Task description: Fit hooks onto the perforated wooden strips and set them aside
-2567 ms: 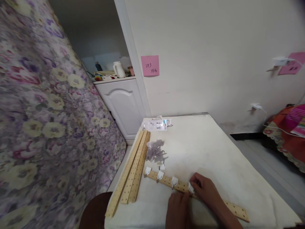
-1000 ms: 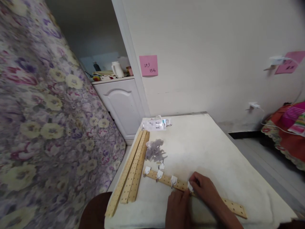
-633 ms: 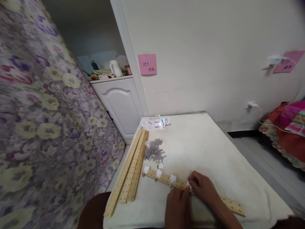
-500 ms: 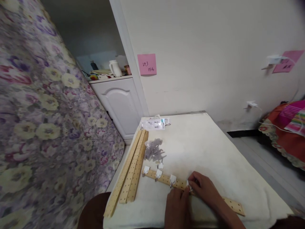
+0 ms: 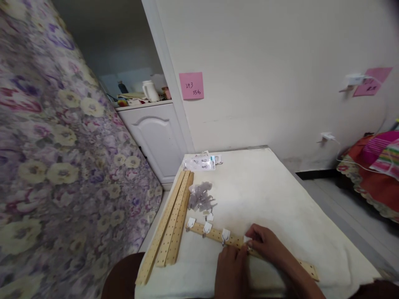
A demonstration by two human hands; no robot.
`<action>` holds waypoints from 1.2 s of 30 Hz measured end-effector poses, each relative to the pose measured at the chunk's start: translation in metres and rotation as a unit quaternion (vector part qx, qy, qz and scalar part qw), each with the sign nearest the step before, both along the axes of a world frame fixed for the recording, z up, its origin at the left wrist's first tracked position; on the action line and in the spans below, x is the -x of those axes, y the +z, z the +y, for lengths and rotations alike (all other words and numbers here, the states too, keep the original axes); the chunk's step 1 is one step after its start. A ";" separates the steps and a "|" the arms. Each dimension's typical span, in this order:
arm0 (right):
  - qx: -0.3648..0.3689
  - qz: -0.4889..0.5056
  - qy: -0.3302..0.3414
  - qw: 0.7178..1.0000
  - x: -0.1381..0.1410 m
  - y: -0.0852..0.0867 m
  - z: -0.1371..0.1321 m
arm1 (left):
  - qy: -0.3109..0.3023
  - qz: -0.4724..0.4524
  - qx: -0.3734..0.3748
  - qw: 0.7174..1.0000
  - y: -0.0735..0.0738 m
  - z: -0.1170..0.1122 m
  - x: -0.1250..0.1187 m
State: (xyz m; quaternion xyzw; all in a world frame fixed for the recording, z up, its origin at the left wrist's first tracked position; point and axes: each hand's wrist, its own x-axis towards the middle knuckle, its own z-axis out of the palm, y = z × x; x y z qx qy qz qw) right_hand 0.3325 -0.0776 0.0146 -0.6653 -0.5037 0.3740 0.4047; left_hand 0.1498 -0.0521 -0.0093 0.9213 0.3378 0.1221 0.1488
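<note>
A narrow wooden strip with rows of holes [image 5: 215, 235] lies across the front of the table, several white tags with small metal parts along it. My right hand [image 5: 264, 243] pinches one white tag [image 5: 247, 239] at the strip's upper edge. From the near side, my left hand [image 5: 231, 268] has its fingers pressed together against the strip, their tips by the lower end of that same tag; what they grip is hidden. Left of my hands, another attached white tag [image 5: 226, 235] is the closest one.
Several longer holed wooden strips [image 5: 174, 224] lie along the table's left edge. Beside them are a pile of small greyish plastic packets [image 5: 201, 196] and a loose white tag [image 5: 210, 216]. A clear package [image 5: 201, 162] rests at the back, near the wall. A floral curtain [image 5: 77, 166] hangs left.
My right fingers have shifted slightly over the white tag, and more of its top shows. My left hand stays almost in place. The view has moved a little.
</note>
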 end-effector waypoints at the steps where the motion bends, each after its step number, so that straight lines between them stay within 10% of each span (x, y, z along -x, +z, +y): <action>1: -0.004 0.008 0.003 1.000 0.000 0.000 0.000 | -0.005 0.004 0.003 1.000 0.003 0.000 0.000; 19: -0.041 0.074 -0.030 0.996 -0.010 0.003 -0.014 | -0.026 -0.224 -0.006 0.974 -0.007 -0.001 0.013; 36: -0.008 -0.054 -0.020 0.998 0.005 0.003 -0.013 | -0.046 -0.200 0.037 0.978 -0.020 0.002 0.014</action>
